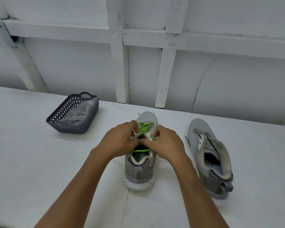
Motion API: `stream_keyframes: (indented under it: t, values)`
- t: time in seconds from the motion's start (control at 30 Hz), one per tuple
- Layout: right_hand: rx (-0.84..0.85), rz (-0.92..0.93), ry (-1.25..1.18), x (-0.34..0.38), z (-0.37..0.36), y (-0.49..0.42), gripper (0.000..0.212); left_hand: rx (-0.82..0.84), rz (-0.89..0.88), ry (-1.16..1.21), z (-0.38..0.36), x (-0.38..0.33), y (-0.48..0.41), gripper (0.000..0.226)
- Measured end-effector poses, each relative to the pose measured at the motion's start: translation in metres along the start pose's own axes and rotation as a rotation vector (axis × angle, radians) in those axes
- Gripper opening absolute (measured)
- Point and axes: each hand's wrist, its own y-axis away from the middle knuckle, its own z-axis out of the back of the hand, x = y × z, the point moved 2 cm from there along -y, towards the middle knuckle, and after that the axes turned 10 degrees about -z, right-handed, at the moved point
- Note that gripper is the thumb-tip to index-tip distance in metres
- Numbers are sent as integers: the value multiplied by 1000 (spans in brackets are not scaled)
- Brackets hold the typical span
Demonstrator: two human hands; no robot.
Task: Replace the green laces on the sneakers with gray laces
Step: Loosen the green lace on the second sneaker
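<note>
I see bright green laces (145,127) on a gray sneaker (141,168), and a dark lattice-patterned basket (69,111) on a white table (23,145).

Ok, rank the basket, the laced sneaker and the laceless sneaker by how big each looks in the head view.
1-2. Laceless sneaker and laced sneaker: alike, unranked; hands hide part of the laced one.
3. Basket: smallest, though farther away.
</note>
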Motion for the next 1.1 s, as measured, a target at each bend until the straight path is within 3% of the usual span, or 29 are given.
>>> stream_keyframes:
  t: [0.2,0.3,0.47,0.6,0.77,0.97,1.1]
  values:
    - [-11,-99,-370,-14,-3,-5,24,-90,110,271,2,28,5,25]
    - [-19,-109,-439,-20,-3,-5,20,-105,91,378,4,33,6,31]
    - [80,-41,-278,-17,5,-9,26,-45,60,399,-1,39,4,26]
    - [145,125,-101,-3,5,-9,40,44,32,410,-1,43,-2,32]
    - [-50,261,-86,13,-4,-16,10,94,-22,452,-3,43,-7,31]
    - [-250,259,-160,13,-15,-19,19,129,-39,454,0,47,-12,37]
    - [-328,42,-380,5,-15,-19,22,140,-40,477,-2,49,-14,40]
